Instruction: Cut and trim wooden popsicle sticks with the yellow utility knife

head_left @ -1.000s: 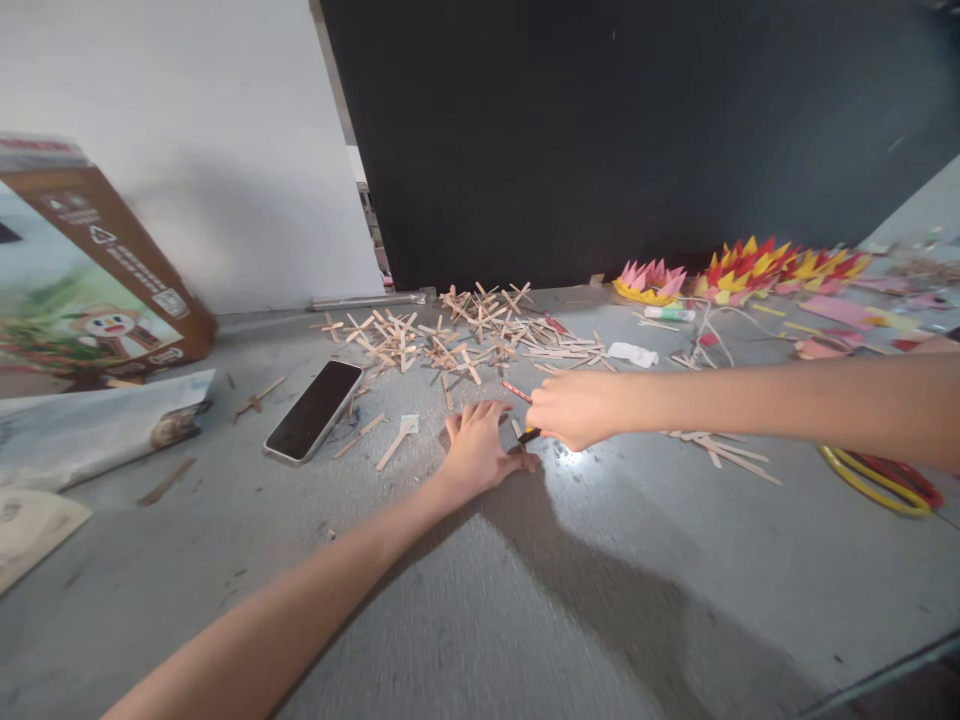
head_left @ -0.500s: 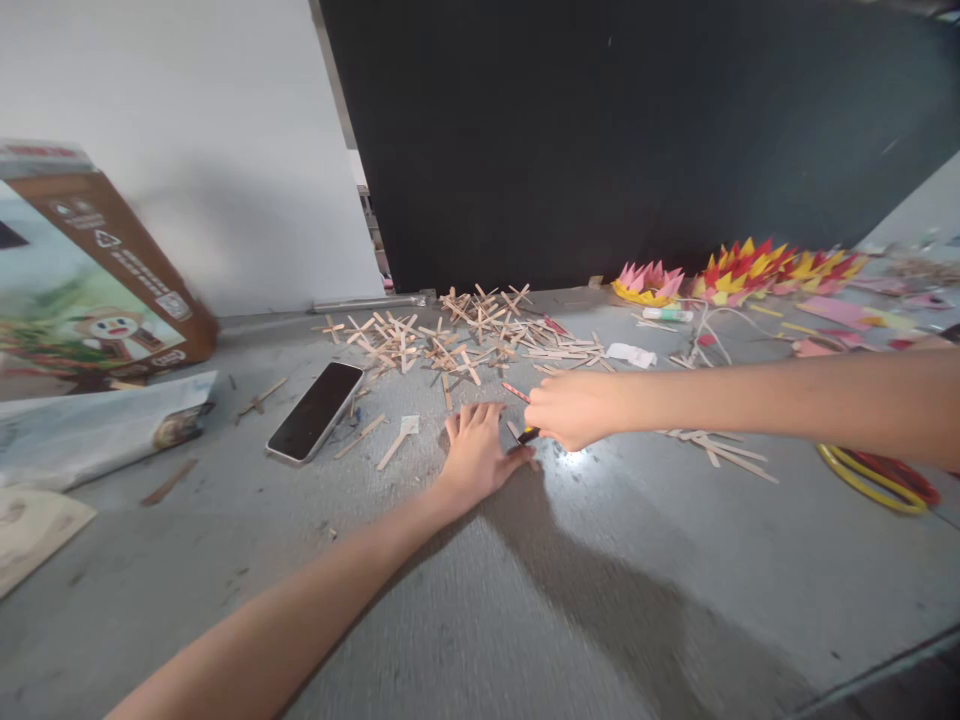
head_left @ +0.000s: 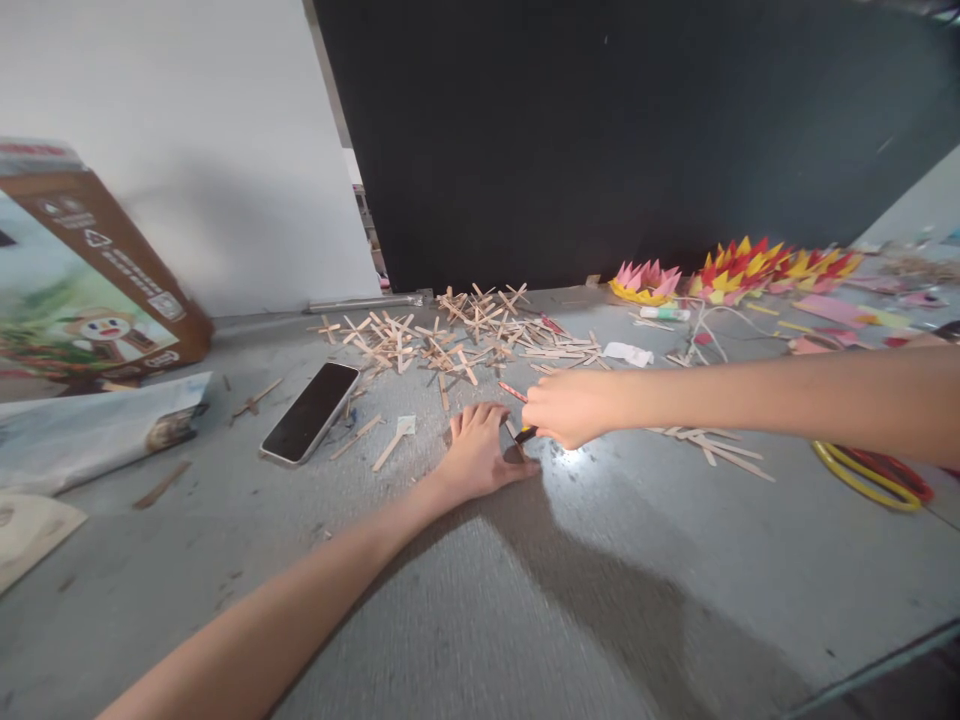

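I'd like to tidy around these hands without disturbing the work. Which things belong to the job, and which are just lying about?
Apparently in use:
- black-and-yellow tool, in the right hand
- thin stick by the left hand
- probably the crossed sticks behind

Seemingly just lying about:
- phone
- printed carton
- spiky paper pieces

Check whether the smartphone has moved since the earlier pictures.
No. The smartphone keeps its place relative to the black panel; the whole view merely shifted slightly.
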`<state>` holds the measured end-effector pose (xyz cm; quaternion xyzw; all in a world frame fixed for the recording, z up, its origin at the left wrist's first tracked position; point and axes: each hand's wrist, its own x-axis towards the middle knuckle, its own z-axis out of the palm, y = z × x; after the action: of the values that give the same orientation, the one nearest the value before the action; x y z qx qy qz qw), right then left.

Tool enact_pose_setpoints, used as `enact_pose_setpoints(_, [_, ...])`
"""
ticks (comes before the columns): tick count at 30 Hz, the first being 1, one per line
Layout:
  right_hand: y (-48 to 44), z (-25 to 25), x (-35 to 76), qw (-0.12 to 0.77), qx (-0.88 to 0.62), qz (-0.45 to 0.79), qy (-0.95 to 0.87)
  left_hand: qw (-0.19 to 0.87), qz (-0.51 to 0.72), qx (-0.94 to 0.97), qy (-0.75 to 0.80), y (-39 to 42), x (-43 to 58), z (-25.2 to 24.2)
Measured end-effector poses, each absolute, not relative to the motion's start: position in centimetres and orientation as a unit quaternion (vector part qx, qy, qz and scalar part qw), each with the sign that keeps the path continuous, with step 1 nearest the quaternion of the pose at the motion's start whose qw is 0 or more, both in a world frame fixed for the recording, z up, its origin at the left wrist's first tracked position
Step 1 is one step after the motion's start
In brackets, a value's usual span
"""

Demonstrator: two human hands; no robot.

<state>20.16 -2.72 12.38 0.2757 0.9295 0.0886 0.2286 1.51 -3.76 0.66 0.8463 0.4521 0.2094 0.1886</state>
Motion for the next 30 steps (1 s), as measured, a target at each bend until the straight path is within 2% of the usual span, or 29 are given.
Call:
enact_pose_setpoints(7, [-2.6,12.6,20.4,0.204,0.296,0.054,0.932,0.214,0.179,0.858,0.431,-3.3,0.9,1.1])
enact_pose_setpoints(13, [-1.0,12.9,21.6,0.202,0.445,-0.219,0.844,0.222,0.176,0.849,0.447,-3.4,1.1,1.2])
enact_pose_setpoints(19, [-1.6,13.3,23.2,0.186,0.513,-0.433,0.718,0.215,0.181,0.850,0.445,-3.5,1.2,1.5])
enact_pose_setpoints(24, [-3.7,12.6,25.1,0.018,0.536,-0.329,0.777,0.218,0.167,0.854,0.443,-3.6,1.2,1.5])
enact_pose_setpoints(30, [-7.8,8.2,26.1,-0.154,0.583,-0.233,0.763,0.226,0.163,0.851,0.446,-3.6,1.1,1.7])
